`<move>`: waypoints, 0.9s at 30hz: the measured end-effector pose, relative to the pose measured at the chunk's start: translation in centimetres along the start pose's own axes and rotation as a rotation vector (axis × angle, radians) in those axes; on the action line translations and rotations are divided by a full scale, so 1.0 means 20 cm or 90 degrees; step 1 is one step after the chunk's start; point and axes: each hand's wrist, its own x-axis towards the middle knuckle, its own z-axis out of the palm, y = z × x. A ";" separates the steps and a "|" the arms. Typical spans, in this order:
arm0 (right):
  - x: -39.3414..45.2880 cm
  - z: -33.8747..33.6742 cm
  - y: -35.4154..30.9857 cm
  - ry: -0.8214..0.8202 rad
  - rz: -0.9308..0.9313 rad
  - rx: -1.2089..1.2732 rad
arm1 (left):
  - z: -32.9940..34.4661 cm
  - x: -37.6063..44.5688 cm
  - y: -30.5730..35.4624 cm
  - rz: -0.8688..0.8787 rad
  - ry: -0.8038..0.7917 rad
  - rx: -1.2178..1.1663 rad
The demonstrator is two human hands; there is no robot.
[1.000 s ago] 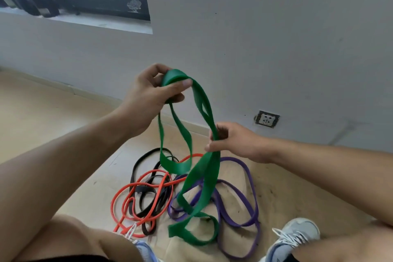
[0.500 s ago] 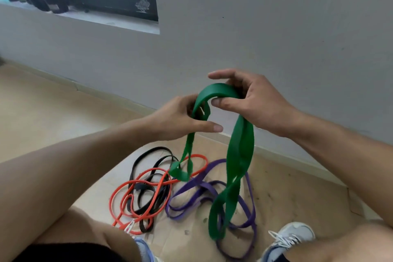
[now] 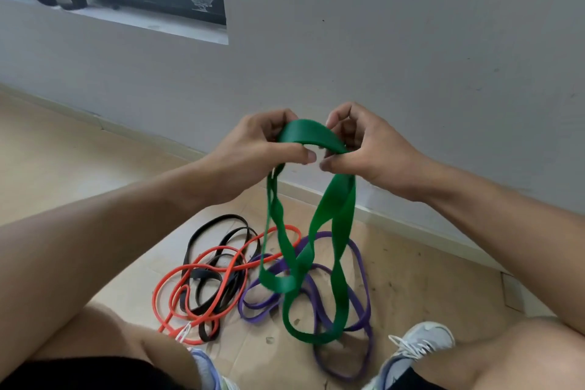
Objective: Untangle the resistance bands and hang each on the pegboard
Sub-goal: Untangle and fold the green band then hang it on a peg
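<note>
Above the floor [image 3: 411, 269] tangle, left hand [image 3: 256, 146] and right hand [image 3: 367, 149] are pinching the green band [image 3: 335, 209], its twisted loops hanging downward.

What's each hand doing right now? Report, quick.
Left hand: pinching the top of the green resistance band.
Right hand: gripping the same green resistance band.
</note>
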 end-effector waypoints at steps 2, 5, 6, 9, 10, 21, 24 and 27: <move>-0.01 0.05 0.07 -0.045 0.058 -0.011 | 0.01 0.00 0.02 0.005 0.008 -0.034; -0.03 0.16 0.18 -0.129 0.112 -0.087 | 0.00 -0.01 0.02 0.011 0.018 -0.071; -0.03 0.19 0.20 -0.144 0.123 -0.096 | -0.01 0.00 0.02 0.007 0.026 -0.077; -0.01 0.18 0.20 -0.155 0.141 -0.110 | -0.09 -0.01 -0.01 -0.052 0.038 -0.083; 0.00 0.17 0.19 -0.146 0.137 -0.128 | -0.13 -0.01 -0.01 -0.082 0.032 -0.058; 0.03 0.15 0.06 -0.077 0.052 -0.230 | -0.08 -0.06 -0.04 -0.177 -0.071 0.179; 0.01 0.16 0.12 -0.138 0.106 -0.187 | -0.06 -0.05 -0.04 -0.157 -0.003 0.195; 0.00 0.20 0.25 -0.180 0.128 -0.239 | -0.04 -0.05 -0.04 -0.114 0.035 0.195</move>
